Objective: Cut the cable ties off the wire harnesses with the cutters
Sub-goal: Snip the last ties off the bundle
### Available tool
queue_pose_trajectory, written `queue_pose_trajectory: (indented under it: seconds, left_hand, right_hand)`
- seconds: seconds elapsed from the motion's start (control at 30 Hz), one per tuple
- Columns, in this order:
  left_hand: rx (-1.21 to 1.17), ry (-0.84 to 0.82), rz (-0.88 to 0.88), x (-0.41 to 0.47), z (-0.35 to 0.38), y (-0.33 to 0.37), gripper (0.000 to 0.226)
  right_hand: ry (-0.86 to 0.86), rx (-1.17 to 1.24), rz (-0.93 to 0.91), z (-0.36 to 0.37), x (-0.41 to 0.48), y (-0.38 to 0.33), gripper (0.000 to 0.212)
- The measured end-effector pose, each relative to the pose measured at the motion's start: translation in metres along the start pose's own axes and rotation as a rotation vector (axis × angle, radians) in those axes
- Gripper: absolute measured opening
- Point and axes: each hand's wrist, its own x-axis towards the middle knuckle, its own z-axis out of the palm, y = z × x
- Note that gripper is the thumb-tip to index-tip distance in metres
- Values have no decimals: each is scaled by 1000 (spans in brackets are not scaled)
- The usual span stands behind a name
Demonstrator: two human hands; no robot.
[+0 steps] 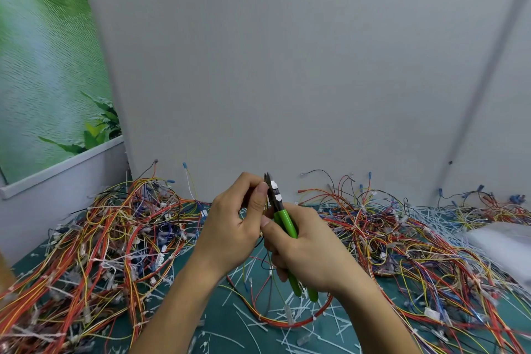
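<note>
Above the green mat (218, 325), the left hand (232, 218) pinches a thin harness (283, 325) beside the head of the cutters (284, 220), whose green handles the right hand (304, 250) grips, while the harness's red loop trails onto the mat between tangled piles (115, 224) on both sides.

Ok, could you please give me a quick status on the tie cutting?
Left hand pinching harness wires, right hand gripping green cutters. Cutter head at left fingertips; tie itself hidden. Nothing in the way; loose harness piles both sides.
</note>
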Motion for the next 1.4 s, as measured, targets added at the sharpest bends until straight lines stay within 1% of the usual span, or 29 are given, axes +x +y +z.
queue_pose_trajectory:
  seconds: [0.13,0.4,0.7,0.9,1.13,1.33,1.4]
  left_hand:
    - [6,-2,1,0,0,-1,15]
    - [12,4,7,1,-1,-4,16]
    - [-4,6,11,0,-2,-2,14]
    - [-15,32,44,1,-1,-1,13]
    - [-24,52,42,1,0,-3,9]
    - [-19,62,72,2,0,-1,9]
    - [-30,56,57,1,0,-3,8]
  right_hand:
    - [-4,-6,11,2,0,-1,20]
    - [17,-2,-11,1,0,1,29]
    - [-4,30,-11,4,0,0,23]
    - [58,-14,-32,5,1,1,26]
    - [81,-40,-44,6,0,-3,22]
    - [108,-81,-64,4,2,1,24]
    - [114,-82,-69,5,2,0,25]
